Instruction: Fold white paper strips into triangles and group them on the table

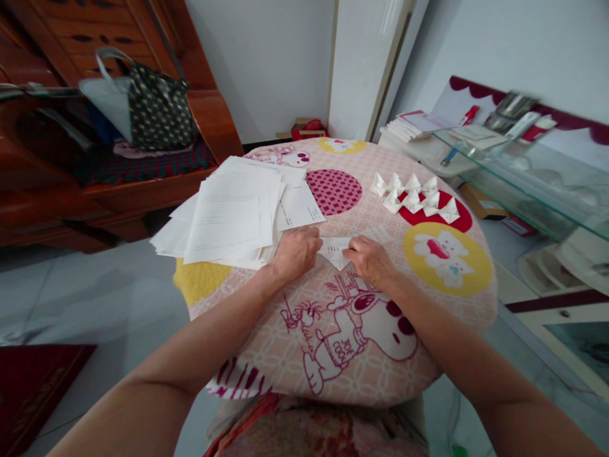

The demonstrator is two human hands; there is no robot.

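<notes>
A small folded piece of paper (335, 252), pointed toward me, lies on the patterned tablecloth between my hands. My left hand (299, 251) is closed on its left corner, fingers curled together. On its right side, my right hand (368, 257) pinches the other edge. Left of my hands is a spread stack of printed white sheets (233, 209), with a smaller sheet (302, 208) sticking out at its right. Several folded paper shapes (413, 202) with raised points stand in two rows at the far right of the table.
The round table (266, 374) has a cloth with cartoon figures. At right stands a glass-topped shelf (523, 184) holding papers and a metal container. A wooden bench (204, 127) with a dotted bag (159, 108) stands at the far left. A red box (309, 129) sits on the floor behind.
</notes>
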